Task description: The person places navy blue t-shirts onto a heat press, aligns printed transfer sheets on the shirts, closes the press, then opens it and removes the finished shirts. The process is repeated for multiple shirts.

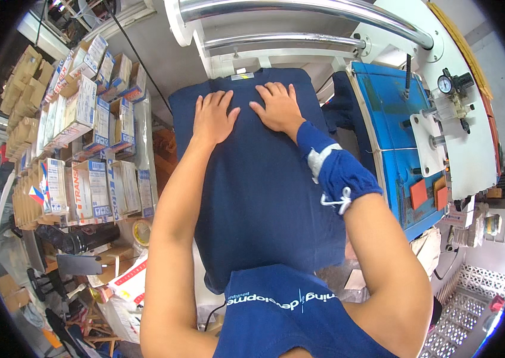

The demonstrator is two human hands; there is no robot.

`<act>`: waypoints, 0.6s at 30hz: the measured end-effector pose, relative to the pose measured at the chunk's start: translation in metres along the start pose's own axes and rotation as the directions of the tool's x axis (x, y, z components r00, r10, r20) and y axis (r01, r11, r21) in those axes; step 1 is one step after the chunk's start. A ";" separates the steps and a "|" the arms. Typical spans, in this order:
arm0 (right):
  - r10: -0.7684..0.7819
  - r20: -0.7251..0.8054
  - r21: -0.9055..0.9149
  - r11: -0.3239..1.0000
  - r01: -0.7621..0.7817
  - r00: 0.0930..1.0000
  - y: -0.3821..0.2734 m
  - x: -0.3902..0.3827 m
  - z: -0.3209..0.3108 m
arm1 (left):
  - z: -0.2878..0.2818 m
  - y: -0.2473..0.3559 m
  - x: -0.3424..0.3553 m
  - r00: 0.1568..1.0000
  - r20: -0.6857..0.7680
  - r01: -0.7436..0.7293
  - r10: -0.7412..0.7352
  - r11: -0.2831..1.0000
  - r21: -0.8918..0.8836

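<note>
A navy fabric garment (252, 197) lies spread over a flat board in front of me, with a small light label (242, 76) at its top edge. My left hand (214, 116) rests on the upper left of the fabric, fingers spread and pointing away from me. My right hand (277, 107) lies on the upper right, palm down with fingers apart, just below the label's level. A blue cloth sleeve (333, 167) with a white tie covers my right forearm.
A blue press machine (389, 119) with a pressure gauge (444, 85) stands at the right. Chrome rails (300, 15) cross beyond the board. Stacked cardboard boxes (85, 125) fill racks at the left, above assorted clutter, including a roll of tape (140, 232).
</note>
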State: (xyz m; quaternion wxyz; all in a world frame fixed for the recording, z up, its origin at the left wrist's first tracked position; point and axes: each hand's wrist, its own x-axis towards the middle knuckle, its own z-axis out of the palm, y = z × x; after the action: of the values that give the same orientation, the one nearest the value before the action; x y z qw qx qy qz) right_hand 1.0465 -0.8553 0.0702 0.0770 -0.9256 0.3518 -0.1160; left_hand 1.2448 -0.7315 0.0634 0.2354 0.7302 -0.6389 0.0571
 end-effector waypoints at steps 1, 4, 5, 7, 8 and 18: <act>0.072 -0.026 -0.039 0.997 -0.073 0.997 -0.004 0.001 0.002 | 0.002 0.003 0.003 0.998 0.041 0.040 -0.041 0.999 0.030; 0.242 -0.021 -0.086 0.966 -0.243 0.970 0.002 0.001 0.001 | -0.003 0.000 0.001 0.965 0.069 0.238 -0.253 0.955 0.178; 0.279 -0.018 -0.080 0.957 -0.280 0.960 0.007 -0.007 -0.003 | -0.009 -0.002 -0.006 0.942 0.113 0.291 -0.317 0.935 0.201; 0.283 -0.036 -0.070 0.956 -0.285 0.958 0.011 -0.037 -0.012 | -0.025 0.003 -0.041 0.955 0.081 0.262 -0.287 0.938 0.229; 0.276 0.002 -0.070 0.959 -0.275 0.961 0.012 -0.060 -0.019 | -0.035 0.010 -0.064 0.946 0.115 0.270 -0.304 0.933 0.239; 0.600 0.220 0.406 0.660 -0.632 0.769 0.025 -0.374 -0.043 | -0.091 0.082 -0.355 0.555 0.445 0.681 -0.703 0.078 -0.728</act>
State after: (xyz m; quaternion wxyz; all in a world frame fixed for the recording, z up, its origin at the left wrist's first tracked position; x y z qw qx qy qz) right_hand 0.7483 -0.6263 0.0460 0.3391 -0.7096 0.6035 -0.1314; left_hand 1.1231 -0.3779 0.0300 0.5637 0.7214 -0.1499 -0.3733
